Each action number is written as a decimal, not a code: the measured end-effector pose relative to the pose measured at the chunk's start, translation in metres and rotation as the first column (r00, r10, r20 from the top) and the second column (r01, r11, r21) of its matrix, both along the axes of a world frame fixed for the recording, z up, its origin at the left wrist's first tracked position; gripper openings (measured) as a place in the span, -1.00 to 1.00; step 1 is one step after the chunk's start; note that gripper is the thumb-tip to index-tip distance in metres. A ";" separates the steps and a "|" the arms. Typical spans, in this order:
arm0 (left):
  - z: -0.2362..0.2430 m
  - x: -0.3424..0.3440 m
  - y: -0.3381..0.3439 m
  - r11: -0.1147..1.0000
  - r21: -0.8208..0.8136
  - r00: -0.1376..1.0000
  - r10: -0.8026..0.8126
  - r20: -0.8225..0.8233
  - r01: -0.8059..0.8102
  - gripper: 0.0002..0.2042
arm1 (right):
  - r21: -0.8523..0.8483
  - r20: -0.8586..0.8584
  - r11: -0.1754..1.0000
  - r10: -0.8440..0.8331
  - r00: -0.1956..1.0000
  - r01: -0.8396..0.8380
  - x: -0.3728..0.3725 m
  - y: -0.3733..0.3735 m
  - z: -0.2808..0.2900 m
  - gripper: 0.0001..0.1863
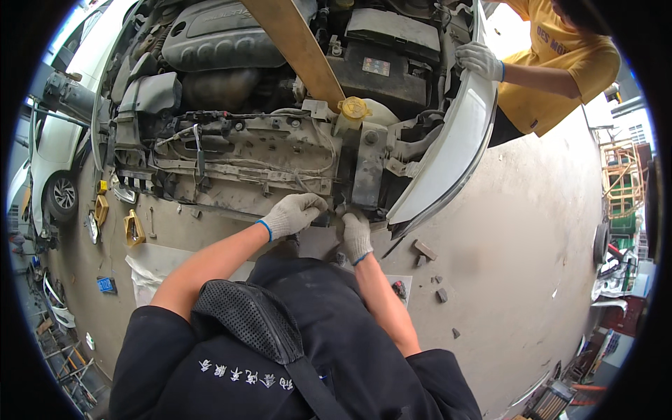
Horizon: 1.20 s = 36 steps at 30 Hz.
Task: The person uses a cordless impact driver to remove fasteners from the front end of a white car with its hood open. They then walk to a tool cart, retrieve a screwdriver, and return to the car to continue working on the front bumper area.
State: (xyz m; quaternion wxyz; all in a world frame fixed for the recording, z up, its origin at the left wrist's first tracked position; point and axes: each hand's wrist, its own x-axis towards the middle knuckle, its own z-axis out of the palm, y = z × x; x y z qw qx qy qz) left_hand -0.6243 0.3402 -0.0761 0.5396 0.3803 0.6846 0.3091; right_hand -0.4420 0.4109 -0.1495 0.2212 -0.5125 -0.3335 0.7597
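Both my hands wear pale knit gloves with blue cuffs. At the lower edge of the car's dusty front panel (245, 150), my left hand (294, 213) is closed, fingertips drawn together; what they hold, if anything, is hidden. Just right of it, my right hand (355, 234) is closed with its fingers up against the dark lower end below an upright bracket (369, 157). I cannot make out what it grips. A yellow cap (355, 108) sits on a pale reservoir above the hands. The white fender (448, 161) curves away on the right.
A co-worker in a yellow shirt (553, 56) rests a gloved hand (480, 61) on the fender. A long flat strut (297, 49) slants over the engine cover (224, 35). Yellow jugs (134, 228) and broken dark pieces (442, 295) lie on the floor. A white car (59, 161) stands left.
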 end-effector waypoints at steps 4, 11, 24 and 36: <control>0.000 -0.006 0.005 0.999 -0.032 0.994 0.029 0.107 -0.026 -0.81 | -0.230 -0.223 0.960 -0.214 0.951 0.162 -0.014 -0.007 0.013 -0.87; 0.003 -0.007 0.006 0.996 -0.075 0.979 0.056 0.197 -0.042 -0.80 | 0.324 0.023 0.945 -0.048 0.999 0.038 0.000 -0.015 -0.035 -0.79; 0.016 0.002 0.006 1.000 -0.013 1.000 -0.005 0.001 0.005 -0.77 | 0.498 0.624 0.537 0.323 0.712 -0.680 0.045 -0.016 -0.072 -0.55; -0.007 0.030 -0.225 0.880 -0.345 0.895 0.171 -0.411 -0.326 -0.65 | -0.218 0.605 0.718 0.631 0.486 -0.661 0.224 -0.017 -0.152 -0.77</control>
